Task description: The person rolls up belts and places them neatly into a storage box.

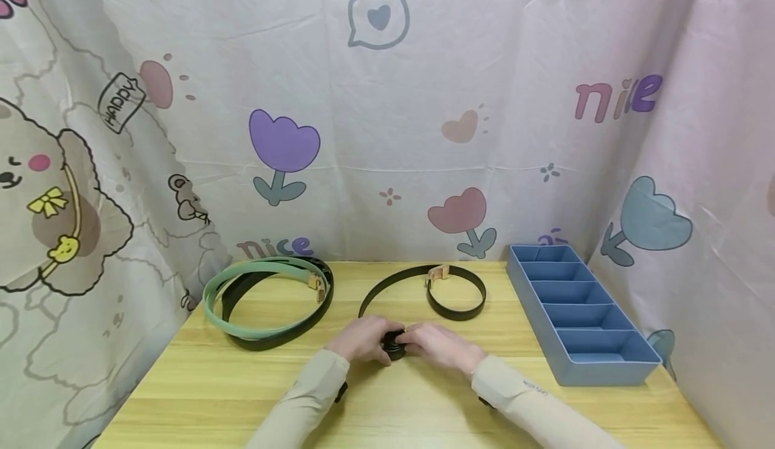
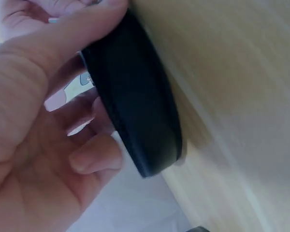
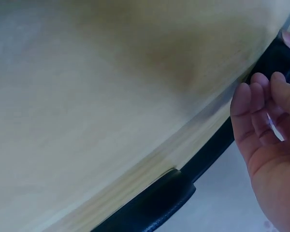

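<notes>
A black belt [image 1: 385, 285] stands on its edge on the table, with one end wound into a tight coil [image 1: 395, 351]. Its gold-coloured buckle [image 1: 438, 273] sits farther back, beside a wide loop of the strap. My left hand [image 1: 363, 338] grips the coil from the left, thumb along the outer face in the left wrist view, where the coil [image 2: 135, 96] looks smooth and dark. From the right, my right hand [image 1: 445, 347] pinches the same coil with thumb and fingertips. In the right wrist view, the strap [image 3: 210, 149] runs on behind that hand.
Left on the table lie a coiled mint-green belt [image 1: 209, 294] and a black belt [image 1: 275, 342], loops overlapping, with gold-coloured buckle parts [image 1: 317, 283]. A blue-grey box [image 1: 611, 373] with several compartments stands at the right. A patterned curtain [image 1: 387, 99] hangs behind the table.
</notes>
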Available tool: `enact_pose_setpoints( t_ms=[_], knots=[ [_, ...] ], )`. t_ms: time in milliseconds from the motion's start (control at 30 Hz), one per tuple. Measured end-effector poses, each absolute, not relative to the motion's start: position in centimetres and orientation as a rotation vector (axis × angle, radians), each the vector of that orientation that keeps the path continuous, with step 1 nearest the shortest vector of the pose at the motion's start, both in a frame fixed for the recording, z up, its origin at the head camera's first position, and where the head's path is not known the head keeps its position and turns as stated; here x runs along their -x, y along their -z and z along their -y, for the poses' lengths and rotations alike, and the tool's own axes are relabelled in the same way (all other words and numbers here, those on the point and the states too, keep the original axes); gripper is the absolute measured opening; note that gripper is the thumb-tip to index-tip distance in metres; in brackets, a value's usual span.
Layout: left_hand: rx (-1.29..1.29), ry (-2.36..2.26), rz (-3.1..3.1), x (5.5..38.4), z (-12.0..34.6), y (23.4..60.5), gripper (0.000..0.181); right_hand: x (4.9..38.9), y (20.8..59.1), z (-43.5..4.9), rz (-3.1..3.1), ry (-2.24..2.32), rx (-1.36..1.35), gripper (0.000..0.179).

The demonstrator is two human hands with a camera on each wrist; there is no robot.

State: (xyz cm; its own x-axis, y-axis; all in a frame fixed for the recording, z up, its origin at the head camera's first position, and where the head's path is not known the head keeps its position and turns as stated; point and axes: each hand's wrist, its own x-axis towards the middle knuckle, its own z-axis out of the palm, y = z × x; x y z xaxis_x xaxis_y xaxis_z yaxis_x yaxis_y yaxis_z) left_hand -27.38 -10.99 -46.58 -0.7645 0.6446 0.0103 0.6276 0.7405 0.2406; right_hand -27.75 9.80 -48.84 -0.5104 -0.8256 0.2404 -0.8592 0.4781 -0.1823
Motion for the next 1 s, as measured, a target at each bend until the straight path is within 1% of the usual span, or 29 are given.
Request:
enact_pose_setpoints(
  t_ms=[133, 333, 433, 533, 767, 933, 1000],
  knots=[
    [-1.042, -0.309, -2.916, 27.7, 10.9, 46.6, 0.043, 27.7, 48.6, -9.8, 2.581, -0.382, -1.480, 0.012],
    [-1.037, -0.290, -2.986, 27.6, 10.7, 46.8, 0.040, 27.4, 48.5, -9.2, 2.567, -0.360, -1.470, 0.007],
    [-1.056, -0.327, -3.011, 27.4, 10.6, 47.0, 0.036, 27.2, 48.5, -8.8, 2.568, -0.372, -1.452, 0.005],
    [-1.069, -0.357, -3.043, 27.3, 10.4, 47.3, 0.033, 27.0, 48.4, -8.6, 2.607, -0.408, -1.409, 0.008],
    [-1.036, -0.234, -3.129, 26.9, 10.2, 47.8, 0.036, 27.1, 48.3, -8.6, 2.687, -0.455, -1.352, 0.009],
    [-1.056, -0.202, -3.089, 27.0, 10.3, 47.4, 0.034, 27.7, 48.3, -9.1, 2.672, -0.491, -1.412, 0.009],
    [-1.061, -0.203, -3.065, 27.2, 10.3, 47.1, 0.036, 28.0, 48.2, -9.4, 2.671, -0.517, -1.445, 0.011]
  ],
)
